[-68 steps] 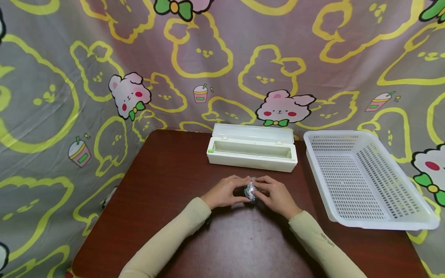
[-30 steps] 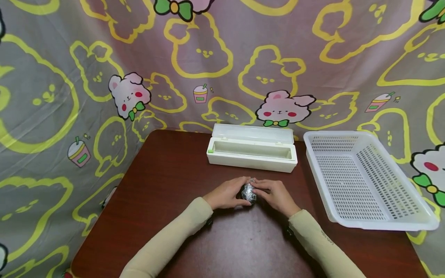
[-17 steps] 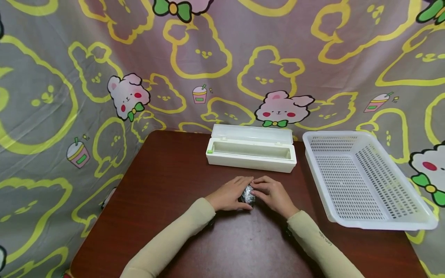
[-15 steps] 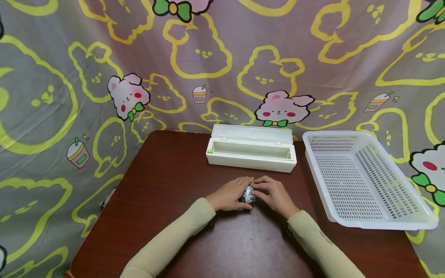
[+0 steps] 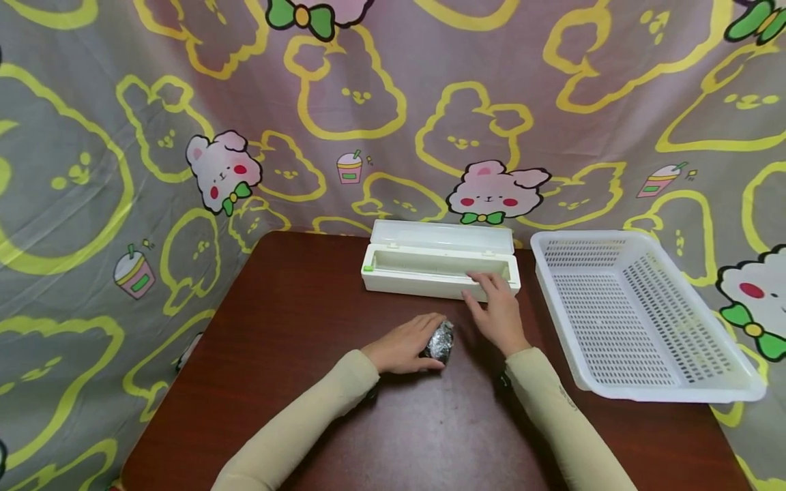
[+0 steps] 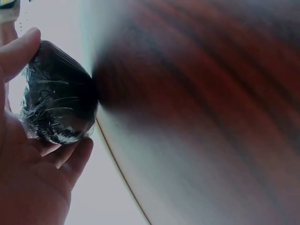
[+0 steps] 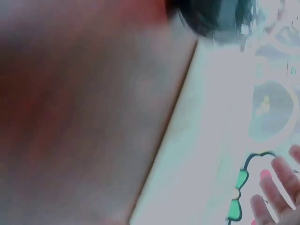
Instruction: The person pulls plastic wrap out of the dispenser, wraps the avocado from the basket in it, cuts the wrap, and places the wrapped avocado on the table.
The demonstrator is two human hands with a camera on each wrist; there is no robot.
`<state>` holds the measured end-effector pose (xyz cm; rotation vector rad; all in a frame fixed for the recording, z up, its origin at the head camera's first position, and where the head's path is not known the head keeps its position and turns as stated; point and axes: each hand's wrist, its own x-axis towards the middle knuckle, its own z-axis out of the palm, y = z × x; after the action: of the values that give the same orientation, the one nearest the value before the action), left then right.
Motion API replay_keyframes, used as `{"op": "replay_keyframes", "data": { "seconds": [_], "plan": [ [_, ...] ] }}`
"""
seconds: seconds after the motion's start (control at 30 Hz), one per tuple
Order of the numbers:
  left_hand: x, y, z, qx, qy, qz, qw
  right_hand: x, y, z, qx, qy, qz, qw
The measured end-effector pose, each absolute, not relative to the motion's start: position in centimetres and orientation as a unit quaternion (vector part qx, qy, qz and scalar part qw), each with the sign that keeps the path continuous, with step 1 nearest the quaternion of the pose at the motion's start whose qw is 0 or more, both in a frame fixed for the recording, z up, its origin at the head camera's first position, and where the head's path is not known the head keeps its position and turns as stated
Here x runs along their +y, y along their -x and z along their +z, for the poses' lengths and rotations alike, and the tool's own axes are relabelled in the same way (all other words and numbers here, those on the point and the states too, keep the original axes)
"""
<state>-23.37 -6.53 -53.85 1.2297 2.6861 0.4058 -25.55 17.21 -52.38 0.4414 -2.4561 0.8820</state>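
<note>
A dark, rounded object wrapped in clear plastic film [image 5: 441, 342] stands on the table, its film shiny and crinkled. My left hand [image 5: 402, 346] holds it from the left, thumb on one side and fingers on the other. In the left wrist view the dark wrapped object [image 6: 58, 93] tapers toward the tabletop; its exact kind is unclear. My right hand [image 5: 499, 315] is off it, fingers spread and holding nothing, in front of the right end of a white cling film dispenser [image 5: 408, 283]. Whether it touches the dispenser cannot be told.
The dispenser's lid [image 5: 442, 236] is raised, and a green slider [image 5: 368, 269] sits at its left end. A white perforated plastic basket [image 5: 555, 327] stands at the right of the brown table [image 5: 295, 307]. A patterned curtain [image 5: 393, 102] hangs behind.
My right hand has let go of the film-wrapped object and moved forward and right to the dispenser, its fingers spreading. My left hand stays on the object.
</note>
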Motion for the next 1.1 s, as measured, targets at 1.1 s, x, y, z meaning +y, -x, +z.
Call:
{"op": "replay_keyframes", "data": {
  "seconds": [1.1],
  "plan": [
    [-6.9,23.8,-54.3,0.890,-0.423,0.154,0.078,19.6,31.1,-53.7,-0.960,-0.142,0.172,0.167]
  ]
}}
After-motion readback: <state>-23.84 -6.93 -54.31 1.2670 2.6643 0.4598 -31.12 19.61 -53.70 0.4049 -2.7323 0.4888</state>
